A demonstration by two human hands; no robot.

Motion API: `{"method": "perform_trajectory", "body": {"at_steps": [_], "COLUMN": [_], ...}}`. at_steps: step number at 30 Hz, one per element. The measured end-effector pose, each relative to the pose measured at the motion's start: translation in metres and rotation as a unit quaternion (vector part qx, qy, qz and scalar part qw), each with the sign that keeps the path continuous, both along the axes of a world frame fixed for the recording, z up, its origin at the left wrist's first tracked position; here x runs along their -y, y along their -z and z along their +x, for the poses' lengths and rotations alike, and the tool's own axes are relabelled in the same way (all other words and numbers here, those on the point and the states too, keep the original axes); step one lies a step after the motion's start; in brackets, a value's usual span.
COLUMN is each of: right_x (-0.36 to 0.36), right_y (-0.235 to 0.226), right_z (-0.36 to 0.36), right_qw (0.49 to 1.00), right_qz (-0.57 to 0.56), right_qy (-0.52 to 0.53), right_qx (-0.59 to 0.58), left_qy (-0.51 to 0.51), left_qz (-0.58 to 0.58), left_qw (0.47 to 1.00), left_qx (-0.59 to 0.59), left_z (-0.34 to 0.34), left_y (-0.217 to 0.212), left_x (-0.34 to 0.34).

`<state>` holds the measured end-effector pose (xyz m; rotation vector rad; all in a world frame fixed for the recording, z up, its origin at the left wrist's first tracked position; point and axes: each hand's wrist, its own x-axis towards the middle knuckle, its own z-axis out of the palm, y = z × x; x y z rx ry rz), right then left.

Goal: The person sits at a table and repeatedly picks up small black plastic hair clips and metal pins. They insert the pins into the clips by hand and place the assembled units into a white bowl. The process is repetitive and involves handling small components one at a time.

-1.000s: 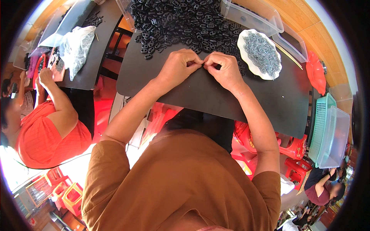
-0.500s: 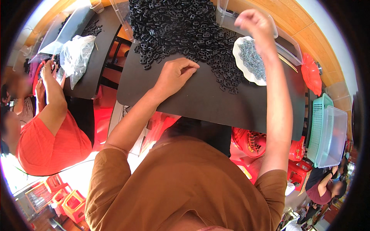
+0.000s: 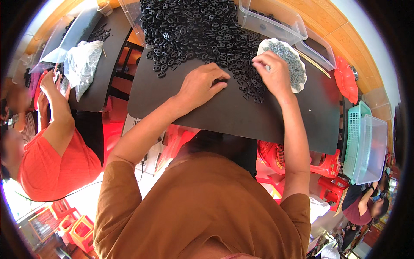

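Observation:
A heap of small black plastic pieces with holes (image 3: 189,32) covers the far part of the dark table (image 3: 189,114). My left hand (image 3: 199,84) rests near the table's middle, below the heap. Its fingers are curled, and the dark gap between thumb and forefinger hides whether a black piece is there. Beside the heap's right tail, my right hand (image 3: 276,74) is closed in a pinch; what it holds, if anything, is too small to make out. It partly covers a white scalloped dish (image 3: 300,88) of small slender silvery pieces (image 3: 292,64).
Clear plastic bins (image 3: 276,21) stand behind the dish, with thin sticks (image 3: 317,64) nearby. Right of the table are a red scalloped dish (image 3: 346,80) and a green basket (image 3: 354,138). At the left table, a person in red (image 3: 60,166) works beside a plastic bag (image 3: 84,64).
My right hand has come down and left from above the dish to the heap's edge. My left thumb and forefinger have parted slightly, and that hand has shifted a little right.

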<state>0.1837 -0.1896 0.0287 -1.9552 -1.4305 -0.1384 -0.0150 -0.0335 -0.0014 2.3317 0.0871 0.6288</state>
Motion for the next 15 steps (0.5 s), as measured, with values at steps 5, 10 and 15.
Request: {"method": "perform_trajectory", "body": {"at_steps": [5,10,15], "right_x": [-0.003,-0.003,-0.008], "right_y": [0.002,0.006,0.008], "right_z": [-0.023,-0.027,-0.034], "right_qw": [0.994,0.991,0.990], "right_qz": [-0.019,-0.041,-0.036], "right_qy": [-0.093,-0.104,-0.119], "right_qx": [0.051,0.074,0.069], "left_qy": [-0.015,-0.029,-0.038], "left_qz": [0.011,-0.028,0.002], "left_qw": [1.000,0.999,0.999], "left_qx": [0.005,0.001,-0.003], "left_z": [0.021,0.023,0.025], "left_y": [0.003,0.004,0.006], "left_x": [0.001,0.000,0.003]}}
